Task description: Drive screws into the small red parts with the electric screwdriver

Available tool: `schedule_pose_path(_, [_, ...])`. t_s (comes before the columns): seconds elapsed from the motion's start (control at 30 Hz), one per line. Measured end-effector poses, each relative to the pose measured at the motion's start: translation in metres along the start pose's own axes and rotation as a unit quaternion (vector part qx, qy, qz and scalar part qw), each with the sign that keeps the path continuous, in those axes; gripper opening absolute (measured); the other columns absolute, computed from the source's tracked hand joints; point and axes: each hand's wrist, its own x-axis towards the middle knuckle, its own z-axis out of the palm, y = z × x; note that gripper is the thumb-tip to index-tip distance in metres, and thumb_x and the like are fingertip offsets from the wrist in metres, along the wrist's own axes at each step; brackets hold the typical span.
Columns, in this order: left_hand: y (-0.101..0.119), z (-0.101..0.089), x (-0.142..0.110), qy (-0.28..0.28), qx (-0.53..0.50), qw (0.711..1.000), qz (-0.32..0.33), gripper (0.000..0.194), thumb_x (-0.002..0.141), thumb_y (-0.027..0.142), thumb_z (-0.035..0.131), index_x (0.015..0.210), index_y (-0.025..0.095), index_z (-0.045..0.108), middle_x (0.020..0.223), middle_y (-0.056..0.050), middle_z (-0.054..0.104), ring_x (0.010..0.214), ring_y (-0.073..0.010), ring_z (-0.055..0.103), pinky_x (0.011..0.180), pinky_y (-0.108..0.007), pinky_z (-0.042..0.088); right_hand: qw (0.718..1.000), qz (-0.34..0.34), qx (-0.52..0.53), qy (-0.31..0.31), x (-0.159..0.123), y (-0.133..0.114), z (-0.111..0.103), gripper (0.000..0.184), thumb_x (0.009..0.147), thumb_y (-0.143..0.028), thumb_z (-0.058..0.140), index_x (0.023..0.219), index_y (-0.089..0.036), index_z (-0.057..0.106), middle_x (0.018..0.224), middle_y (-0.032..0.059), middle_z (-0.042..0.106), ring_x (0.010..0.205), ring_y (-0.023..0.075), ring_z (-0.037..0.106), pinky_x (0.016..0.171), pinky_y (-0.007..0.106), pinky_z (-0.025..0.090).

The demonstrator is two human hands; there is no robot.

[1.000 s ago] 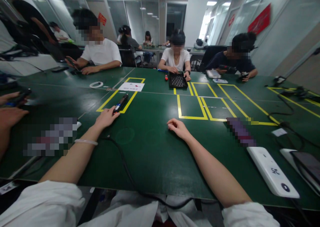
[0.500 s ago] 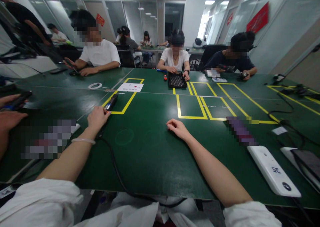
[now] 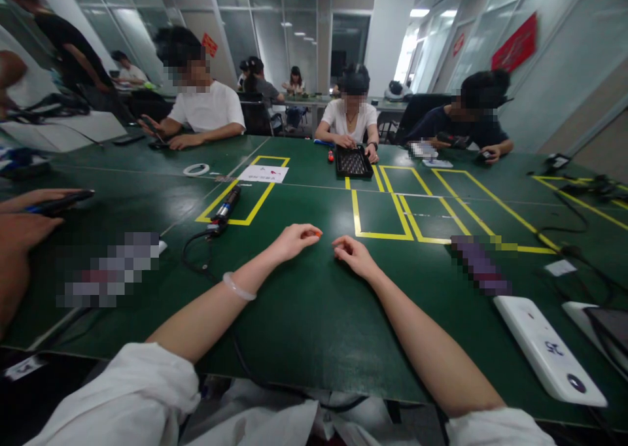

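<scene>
My left hand (image 3: 296, 242) is closed in a pinch over the middle of the green table (image 3: 304, 315). A small orange piece (image 3: 318, 234) shows at its fingertips; its kind is too small to tell. Just to the right, my right hand (image 3: 356, 256) rests with curled fingers, and whatever may be in them is hidden. A narrow gap separates the two hands. Farther left, a black cylindrical tool (image 3: 226, 205) with a bluish band and a cable (image 3: 189, 243) lies across a yellow tape outline, apart from both hands.
A white paper (image 3: 263, 174) and white ring (image 3: 195, 170) lie beyond the tool. Opposite, a co-worker handles a black tray (image 3: 354, 163). A white power bank (image 3: 549, 348) is at right, near a blurred phone-like slab (image 3: 481, 265). Another person's hands (image 3: 29, 220) enter at left.
My left hand shifted left along with the black tool, then let go and came right to the middle, showing an orange piece. My right hand stayed nearly still.
</scene>
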Motion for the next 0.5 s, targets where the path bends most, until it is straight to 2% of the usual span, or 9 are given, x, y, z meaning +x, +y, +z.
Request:
schedule_pose_path(0.1, [0.002, 0.028, -0.002, -0.057, -0.05, 0.997, -0.006, 0.039, 0.083, 0.037, 0.057, 0.114, 0.015, 0.064, 0.089, -0.005, 0.069, 0.078, -0.0166, 0.062, 0.071, -0.028, 0.046, 1.0, -0.01, 0.013, -0.006, -0.001, -0.002, 0.0, 0.033, 0.082, -0.032, 0.059, 0.111, -0.019, 0.055, 0.075, -0.0021, 0.061, 0.06, 0.0116, 0.054, 0.06, 0.024, 0.043])
schedule_pose_path(0.2, [-0.004, 0.042, -0.008, -0.071, -0.117, 0.99, -0.027, 0.043, 0.083, 0.032, 0.058, 0.121, 0.013, 0.056, 0.09, -0.005, 0.067, 0.077, -0.0151, 0.062, 0.071, -0.027, 0.047, 0.999, -0.034, 0.001, -0.028, -0.002, -0.005, 0.001, 0.034, 0.082, -0.032, 0.06, 0.114, -0.019, 0.055, 0.076, -0.0021, 0.059, 0.06, 0.0109, 0.051, 0.06, 0.023, 0.042])
schedule_pose_path(0.37, [-0.01, 0.045, -0.013, -0.082, -0.172, 0.981, -0.02, 0.041, 0.084, 0.027, 0.058, 0.123, 0.014, 0.05, 0.095, -0.007, 0.066, 0.086, -0.0147, 0.063, 0.08, -0.029, 0.047, 0.996, -0.069, -0.012, -0.063, -0.004, -0.01, 0.002, 0.025, 0.084, -0.031, 0.059, 0.106, -0.019, 0.06, 0.074, -0.0018, 0.057, 0.062, 0.0112, 0.051, 0.062, 0.024, 0.042])
schedule_pose_path(0.5, [-0.013, 0.045, -0.014, -0.082, -0.197, 0.977, -0.009, 0.044, 0.084, 0.025, 0.059, 0.126, 0.014, 0.048, 0.096, -0.007, 0.066, 0.088, -0.0144, 0.062, 0.081, -0.029, 0.046, 0.996, -0.06, -0.019, -0.071, -0.005, -0.012, 0.004, 0.023, 0.084, -0.034, 0.06, 0.102, -0.019, 0.06, 0.076, -0.0008, 0.058, 0.064, 0.0118, 0.052, 0.062, 0.024, 0.042])
